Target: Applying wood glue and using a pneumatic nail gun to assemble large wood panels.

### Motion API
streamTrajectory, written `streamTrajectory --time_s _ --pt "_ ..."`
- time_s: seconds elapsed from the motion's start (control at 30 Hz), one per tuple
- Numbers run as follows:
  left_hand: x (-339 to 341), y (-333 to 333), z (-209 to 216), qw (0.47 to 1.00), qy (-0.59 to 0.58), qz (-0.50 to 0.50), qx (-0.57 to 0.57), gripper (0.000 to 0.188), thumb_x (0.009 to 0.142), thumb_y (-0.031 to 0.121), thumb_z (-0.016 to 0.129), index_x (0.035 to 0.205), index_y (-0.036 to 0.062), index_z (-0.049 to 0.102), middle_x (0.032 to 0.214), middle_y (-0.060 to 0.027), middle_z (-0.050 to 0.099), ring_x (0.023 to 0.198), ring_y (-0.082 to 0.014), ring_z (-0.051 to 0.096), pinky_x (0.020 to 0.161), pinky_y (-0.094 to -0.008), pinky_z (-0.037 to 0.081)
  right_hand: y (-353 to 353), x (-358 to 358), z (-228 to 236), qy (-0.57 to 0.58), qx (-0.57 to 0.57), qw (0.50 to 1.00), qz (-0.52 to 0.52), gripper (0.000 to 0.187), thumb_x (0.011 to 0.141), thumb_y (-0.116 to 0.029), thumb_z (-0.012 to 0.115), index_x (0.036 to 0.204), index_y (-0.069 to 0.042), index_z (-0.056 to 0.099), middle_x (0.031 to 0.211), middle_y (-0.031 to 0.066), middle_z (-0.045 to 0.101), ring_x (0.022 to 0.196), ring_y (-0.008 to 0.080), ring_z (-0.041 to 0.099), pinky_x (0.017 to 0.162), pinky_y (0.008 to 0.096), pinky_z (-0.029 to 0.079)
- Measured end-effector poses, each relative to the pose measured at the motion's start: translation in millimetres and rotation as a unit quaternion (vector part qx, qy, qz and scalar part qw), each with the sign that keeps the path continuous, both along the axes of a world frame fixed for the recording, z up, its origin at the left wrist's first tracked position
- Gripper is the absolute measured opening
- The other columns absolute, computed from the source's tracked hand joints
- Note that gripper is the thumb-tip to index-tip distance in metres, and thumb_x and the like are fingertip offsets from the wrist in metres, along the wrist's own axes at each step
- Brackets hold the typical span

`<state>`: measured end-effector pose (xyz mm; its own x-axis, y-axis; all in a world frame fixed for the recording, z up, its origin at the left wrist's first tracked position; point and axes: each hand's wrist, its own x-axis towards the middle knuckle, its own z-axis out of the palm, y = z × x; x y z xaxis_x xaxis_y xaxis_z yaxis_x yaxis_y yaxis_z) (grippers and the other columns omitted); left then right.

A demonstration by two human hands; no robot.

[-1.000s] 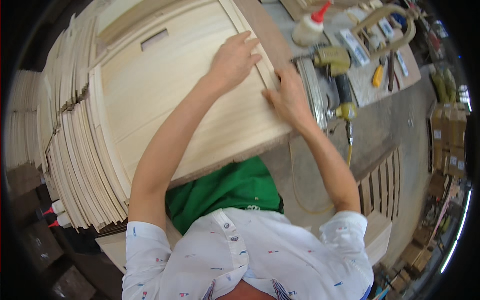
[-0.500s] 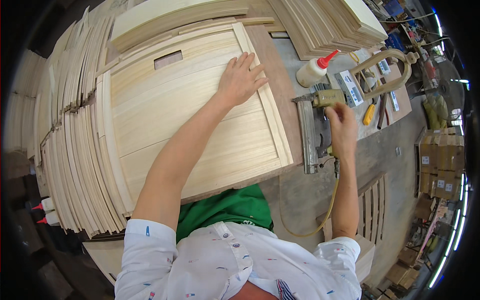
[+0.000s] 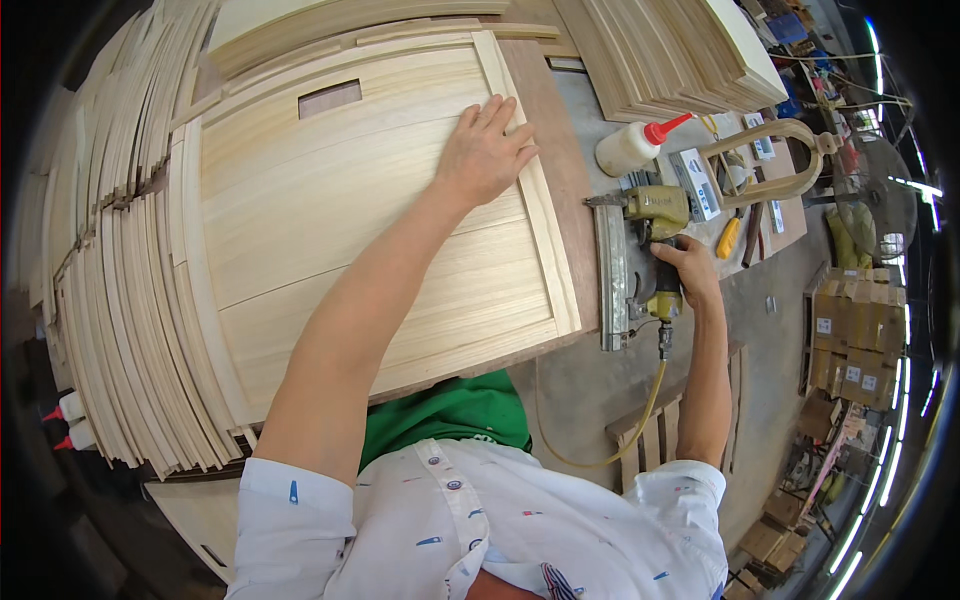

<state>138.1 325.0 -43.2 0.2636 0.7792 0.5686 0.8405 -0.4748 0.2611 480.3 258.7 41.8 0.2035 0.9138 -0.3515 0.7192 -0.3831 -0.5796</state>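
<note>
My left hand (image 3: pixel 485 160) lies flat, fingers spread, on a pale wooden panel (image 3: pixel 350 220) at its right border strip. The panel is made of boards within a frame and has a small rectangular cutout near its far left. To the right, my right hand (image 3: pixel 692 268) is closed round the handle of a pneumatic nail gun (image 3: pixel 660 207). This gun is olive and black, lies on its side on the bench, and has a long metal magazine (image 3: pixel 612 275). A yellow air hose (image 3: pixel 650 405) runs from its fitting. Part of my right hand's grip is hidden.
A white glue bottle (image 3: pixel 628 150) with a red nozzle stands beyond the gun, beside an arched wooden frame (image 3: pixel 785 180) and a yellow-handled tool (image 3: pixel 729 237). Stacked boards (image 3: pixel 660 60) rise at the back. Upright strips (image 3: pixel 130 330) crowd the left. Cartons (image 3: pixel 850 330) sit far right.
My right hand has come down onto the nail gun's handle and closed round it. My left hand stays flat on the panel. The whole view has shifted slightly.
</note>
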Motion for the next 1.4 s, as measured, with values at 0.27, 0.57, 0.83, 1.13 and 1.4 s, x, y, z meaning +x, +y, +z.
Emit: streamTrajectory --time_s 0.27,0.57,0.83,1.13,1.4 --pt "-1 2 3 1.000 -0.007 0.001 0.014 0.030 0.094 0.033 0.057 0.114 0.0124 0.064 0.131 -0.0209 0.055 0.126 -0.0358 0.050 0.102 -0.0478 0.039 1 -64 62 0.227 -0.002 0.974 0.020 0.025 0.077 -0.014 0.071 0.091 0.002 0.058 0.069 0.0063 0.059 0.049 0.0152 0.056 0.047 0.0290 0.046" --pt "3 -1 8 1.000 -0.010 0.004 -0.008 0.028 0.091 0.031 0.060 0.112 0.0134 0.065 0.131 -0.0195 0.056 0.126 -0.0346 0.050 0.103 -0.0469 0.038 149 -167 86 0.112 0.116 0.954 0.254 0.025 0.079 -0.024 0.068 0.081 0.001 0.064 0.057 0.0041 0.057 0.048 0.0115 0.054 0.048 0.0272 0.042" --pt "1 -2 11 0.999 -0.032 0.003 0.001 0.025 0.086 0.027 0.065 0.109 0.0160 0.067 0.129 -0.0179 0.058 0.124 -0.0324 0.052 0.102 -0.0448 0.040 216 -235 88 0.074 0.098 0.955 0.269 0.019 0.077 -0.014 0.069 0.074 0.004 0.065 0.057 0.0081 0.058 0.046 0.0158 0.055 0.044 0.0308 0.043" --pt "1 3 11 0.999 -0.035 0.002 0.004 0.025 0.085 0.027 0.066 0.107 0.0146 0.067 0.127 -0.0189 0.059 0.123 -0.0334 0.052 0.101 -0.0453 0.040 232 -234 78 0.069 0.108 0.943 0.308 0.019 0.078 -0.014 0.069 0.079 0.005 0.066 0.059 0.0078 0.059 0.048 0.0159 0.055 0.046 0.0314 0.043" --pt "4 0 7 1.000 -0.025 -0.007 0.014 0.024 0.086 0.026 0.065 0.108 0.0147 0.066 0.127 -0.0185 0.059 0.120 -0.0342 0.054 0.099 -0.0466 0.041 212 -232 88 0.038 0.100 0.950 0.294 0.017 0.078 -0.012 0.066 0.081 0.005 0.065 0.063 0.0079 0.060 0.050 0.0147 0.056 0.046 0.0310 0.044"
